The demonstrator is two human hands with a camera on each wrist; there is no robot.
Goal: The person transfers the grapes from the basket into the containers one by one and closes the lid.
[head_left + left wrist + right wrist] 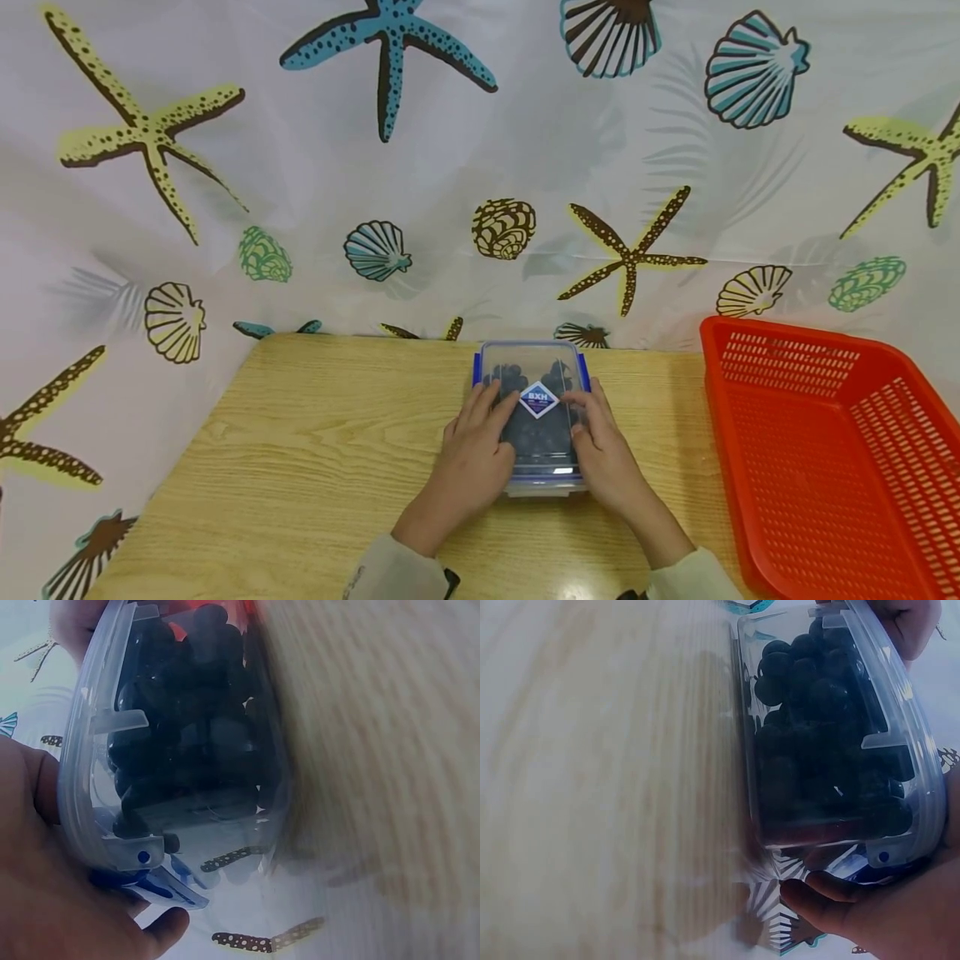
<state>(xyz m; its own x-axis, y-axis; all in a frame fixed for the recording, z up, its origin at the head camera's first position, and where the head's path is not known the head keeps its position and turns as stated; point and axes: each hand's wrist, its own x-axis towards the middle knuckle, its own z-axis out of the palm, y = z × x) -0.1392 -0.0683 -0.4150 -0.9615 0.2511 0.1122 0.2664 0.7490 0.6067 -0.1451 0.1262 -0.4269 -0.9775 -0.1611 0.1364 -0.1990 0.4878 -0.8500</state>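
A clear rectangular food container [542, 462] with a blue-trimmed lid stands on the wooden table. Through its walls show dark round fruits [802, 750] that look like grapes. A diamond-shaped label [538, 399] marks the middle of the lid. My left hand [468, 458] holds the left edge, some fingers over the lid and others down by the blue side latch [169, 889], which tilts outward. On the opposite edge my right hand [609, 458] grips the container, its index finger bent over the lid near the label. Its lower fingers [817, 904] reach below the other side latch.
A red plastic basket [806, 483] with slotted walls stands to the right of the container. Behind the table hangs a pale cloth [442, 175] printed with starfish and shells. Bare wooden tabletop [300, 450] spreads to the left of the hands.
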